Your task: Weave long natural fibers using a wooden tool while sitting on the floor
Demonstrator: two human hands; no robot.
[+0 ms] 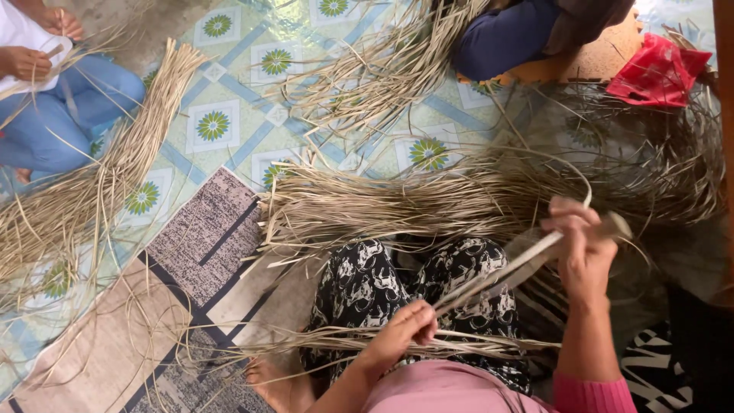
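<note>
At far left another person in blue trousers (61, 115) sits beside a long sheaf of dried leaf strips (99, 183) on the patterned floor mat (229, 122), and a broad pile of strips (428, 203) lies ahead of the wearer's knees. The left hand (401, 333) pinches the near end of a pale leaf strip (505, 271) in a closed grip over the black-and-white trousers (375, 283). The right hand (581, 248), fingers closed, holds the strip's far end higher up, near a red cloth (657, 73).
</note>
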